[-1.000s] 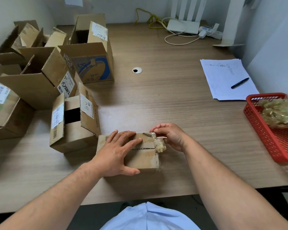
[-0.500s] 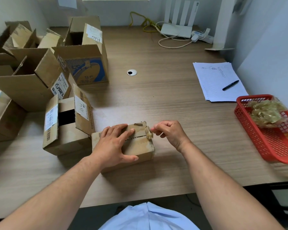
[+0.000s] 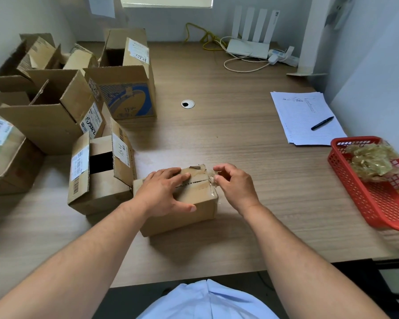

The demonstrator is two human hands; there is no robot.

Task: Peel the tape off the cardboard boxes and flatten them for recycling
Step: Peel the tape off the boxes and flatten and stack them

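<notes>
Head view shows the task at an early stage, I judge: the small cardboard box stands unflattened on the bench near its front edge, and several opened boxes wait at the left, none of them flat. A ball of peeled tape lies in the red basket. The left hand presses on the box top with straight fingers. The right hand pinches a crumpled tape strip at the box's right top edge, fingers curled.

Left hand flat and pressing down, right hand pinching tape
</notes>
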